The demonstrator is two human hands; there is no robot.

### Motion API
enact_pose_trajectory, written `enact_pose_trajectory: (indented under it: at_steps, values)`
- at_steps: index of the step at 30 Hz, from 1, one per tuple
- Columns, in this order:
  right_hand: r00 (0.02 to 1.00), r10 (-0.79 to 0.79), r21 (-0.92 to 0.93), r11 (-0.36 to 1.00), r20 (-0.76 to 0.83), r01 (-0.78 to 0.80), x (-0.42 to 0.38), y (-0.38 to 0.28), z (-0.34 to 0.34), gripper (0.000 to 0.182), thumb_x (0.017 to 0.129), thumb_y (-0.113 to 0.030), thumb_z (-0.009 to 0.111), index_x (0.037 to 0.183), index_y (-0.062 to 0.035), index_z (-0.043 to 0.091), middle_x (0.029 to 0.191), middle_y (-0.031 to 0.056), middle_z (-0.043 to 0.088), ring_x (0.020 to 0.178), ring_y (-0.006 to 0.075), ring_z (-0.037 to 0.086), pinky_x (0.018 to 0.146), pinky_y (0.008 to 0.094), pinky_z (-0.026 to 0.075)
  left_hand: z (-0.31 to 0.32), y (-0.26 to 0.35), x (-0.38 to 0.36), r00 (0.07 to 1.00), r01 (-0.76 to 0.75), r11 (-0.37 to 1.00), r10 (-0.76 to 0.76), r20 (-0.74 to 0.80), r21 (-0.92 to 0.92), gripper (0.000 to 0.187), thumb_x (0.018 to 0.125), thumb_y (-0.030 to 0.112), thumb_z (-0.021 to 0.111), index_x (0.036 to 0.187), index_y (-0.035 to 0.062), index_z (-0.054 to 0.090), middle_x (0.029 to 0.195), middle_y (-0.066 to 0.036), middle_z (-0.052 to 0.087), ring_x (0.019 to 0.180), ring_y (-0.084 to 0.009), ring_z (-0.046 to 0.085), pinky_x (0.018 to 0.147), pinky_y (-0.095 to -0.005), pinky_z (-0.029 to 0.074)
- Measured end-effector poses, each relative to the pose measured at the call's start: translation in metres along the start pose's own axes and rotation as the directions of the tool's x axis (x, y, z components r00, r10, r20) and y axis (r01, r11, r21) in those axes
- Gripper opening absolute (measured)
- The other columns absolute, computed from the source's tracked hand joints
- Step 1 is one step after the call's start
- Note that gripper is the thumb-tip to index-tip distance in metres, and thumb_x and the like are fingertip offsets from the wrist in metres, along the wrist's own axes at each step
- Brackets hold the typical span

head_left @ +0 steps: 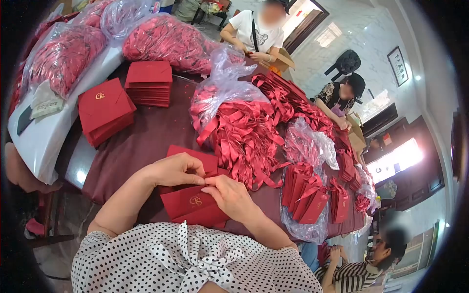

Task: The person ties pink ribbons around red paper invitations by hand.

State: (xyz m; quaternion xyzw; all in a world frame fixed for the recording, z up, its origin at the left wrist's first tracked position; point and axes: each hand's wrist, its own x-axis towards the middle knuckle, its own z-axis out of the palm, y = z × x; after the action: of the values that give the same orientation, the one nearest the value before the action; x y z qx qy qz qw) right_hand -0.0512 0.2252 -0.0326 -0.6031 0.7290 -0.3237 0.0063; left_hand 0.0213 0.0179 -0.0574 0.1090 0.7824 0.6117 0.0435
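Note:
Red folded card boxes with a gold emblem (188, 207) lie before me at the table's near edge. Both my hands meet over them. My left hand (178, 171) has its thumb and fingers pressed together at the upper box's edge. Close beside it, my right hand (224, 193) pinches at the same spot, its fingertips nearly touching the left ones. What lies between the fingertips is too small to make out. Beyond my hands, a big heap of red ribbons (244, 132) spills from a clear plastic bag (227, 78).
Stacks of red boxes (105, 110) stand at the left on the dark red tablecloth (151, 129). Bags of red ribbons (166, 44) line the far side. Beribboned red bags (305, 193) lie at the right. Three people sit or stand around the table.

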Motion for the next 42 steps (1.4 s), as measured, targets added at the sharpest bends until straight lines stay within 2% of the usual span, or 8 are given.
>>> enact_pose_trajectory:
  at_steps: [6, 11, 15, 18, 20, 30, 36, 42]
  values:
    - [0.999, 0.038, 0.05, 0.998, -0.007, -0.037, 0.001, 0.003, 0.002, 0.018, 0.086, -0.011, 0.065, 0.099, -0.0027, 0.055, 0.088, 0.0146, 0.061, 0.081, 0.0322, 0.063, 0.066, 0.0393, 0.05, 0.002, 0.013, 0.001, 0.999, 0.039, 0.999, -0.038, -0.034, 0.032, 0.013, 0.084, 0.014, 0.066, 0.084, 0.0003, 0.065, 0.073, -0.004, 0.064, 0.071, -0.0082, 0.056, 0.063, -0.0268, 0.046]
    - [0.961, 0.262, 0.109, 0.961, -0.085, -0.253, -0.003, 0.017, -0.009, 0.023, 0.083, -0.013, 0.071, 0.101, -0.0015, 0.061, 0.086, 0.0116, 0.067, 0.076, 0.0193, 0.066, 0.066, 0.0304, 0.052, -0.049, 0.008, -0.015, 0.855, 0.026, 0.962, -0.163, -0.493, -0.272, 0.01, 0.083, 0.01, 0.066, 0.078, 0.0021, 0.063, 0.07, 0.002, 0.06, 0.066, -0.0055, 0.054, 0.06, -0.0224, 0.044]
    - [0.961, 0.258, 0.088, 0.964, -0.099, -0.25, 0.0, 0.022, -0.011, 0.021, 0.085, -0.014, 0.068, 0.099, -0.0013, 0.059, 0.086, 0.0158, 0.065, 0.08, 0.0264, 0.066, 0.069, 0.0342, 0.052, -0.027, -0.002, 0.0, 0.801, -0.081, 0.996, 0.093, -0.591, 0.047, 0.015, 0.09, 0.012, 0.06, 0.101, 0.0018, 0.058, 0.099, 0.0, 0.055, 0.09, -0.007, 0.051, 0.077, -0.0227, 0.042]
    - [0.942, 0.32, 0.19, 0.936, -0.102, -0.297, 0.0, 0.022, -0.008, 0.021, 0.083, -0.012, 0.069, 0.099, -0.0001, 0.061, 0.088, 0.0141, 0.066, 0.08, 0.0209, 0.068, 0.069, 0.0308, 0.053, -0.018, 0.02, -0.009, 0.906, -0.198, 0.979, 0.161, -0.392, -0.055, 0.021, 0.086, 0.016, 0.065, 0.102, 0.0046, 0.058, 0.102, -0.001, 0.051, 0.103, -0.013, 0.045, 0.092, -0.0278, 0.035]
    - [0.934, 0.346, 0.223, 0.921, -0.086, -0.32, -0.001, 0.024, -0.01, 0.023, 0.083, -0.011, 0.069, 0.101, -0.0005, 0.061, 0.087, 0.0133, 0.066, 0.078, 0.0196, 0.068, 0.068, 0.0296, 0.053, -0.022, 0.019, -0.012, 0.966, -0.192, 0.899, 0.245, -0.088, 0.395, 0.022, 0.08, 0.021, 0.069, 0.092, 0.0056, 0.059, 0.1, -0.004, 0.05, 0.103, -0.0206, 0.044, 0.093, -0.0324, 0.033]
    - [0.888, 0.429, 0.47, 0.826, -0.165, -0.312, -0.039, 0.031, -0.054, 0.022, 0.076, 0.009, 0.071, 0.096, 0.0025, 0.064, 0.089, 0.0044, 0.063, 0.081, 0.0096, 0.06, 0.072, 0.0209, 0.047, -0.019, 0.006, -0.007, 0.943, -0.048, 0.999, 0.054, -0.328, 0.024, 0.021, 0.071, 0.009, 0.068, 0.072, 0.0051, 0.047, 0.094, -0.001, 0.044, 0.096, -0.0125, 0.042, 0.086, -0.0256, 0.031]
    - [0.875, -0.154, -0.535, 0.834, -0.459, -0.134, -0.038, 0.004, -0.082, 0.025, 0.068, 0.002, 0.076, 0.09, -0.007, 0.068, 0.084, 0.0044, 0.067, 0.076, 0.0191, 0.058, 0.076, 0.0291, 0.044, -0.007, 0.014, -0.003, 0.912, 0.096, 0.933, -0.222, -0.346, -0.346, 0.02, 0.072, 0.006, 0.067, 0.08, 0.0071, 0.049, 0.086, 0.003, 0.049, 0.08, -0.0064, 0.048, 0.074, -0.0204, 0.038]
    - [0.794, -0.097, -0.518, 0.804, -0.6, -0.294, -0.05, 0.004, -0.1, 0.021, 0.062, 0.001, 0.08, 0.078, -0.0038, 0.068, 0.076, 0.006, 0.065, 0.073, 0.0225, 0.059, 0.068, 0.0318, 0.047, -0.007, 0.005, 0.002, 0.897, -0.001, 0.9, -0.191, -0.398, -0.436, 0.022, 0.074, 0.001, 0.069, 0.081, 0.01, 0.05, 0.084, 0.005, 0.052, 0.08, -0.0047, 0.052, 0.072, -0.0189, 0.041]
